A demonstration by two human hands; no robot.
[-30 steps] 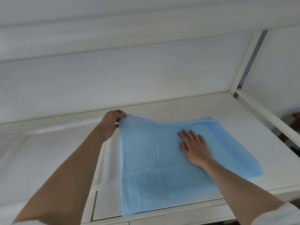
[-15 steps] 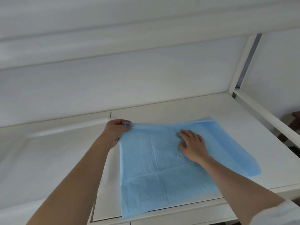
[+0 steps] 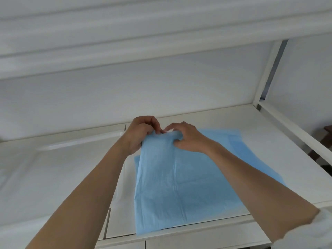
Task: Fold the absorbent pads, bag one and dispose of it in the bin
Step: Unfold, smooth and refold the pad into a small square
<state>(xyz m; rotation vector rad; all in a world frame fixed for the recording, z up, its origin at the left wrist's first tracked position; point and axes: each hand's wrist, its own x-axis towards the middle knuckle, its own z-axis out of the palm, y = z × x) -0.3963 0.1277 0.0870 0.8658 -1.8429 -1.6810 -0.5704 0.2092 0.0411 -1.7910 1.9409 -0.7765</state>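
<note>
Hands, two of them, pinching one blue pad's far edge at frame centre.
Left hand (image 3: 139, 133) and right hand (image 3: 186, 137) curl their fingers round the raised edge of the top absorbent pad (image 3: 176, 186); a second blue sheet (image 3: 239, 148) lies under it, showing at centre right, on the white table (image 3: 287, 159).

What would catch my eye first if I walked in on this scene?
The blue absorbent pad spread on the white table, bright against all the pale surfaces. At its far edge the left hand and right hand meet, both pinching the bunched-up edge and lifting it off the table.
</note>
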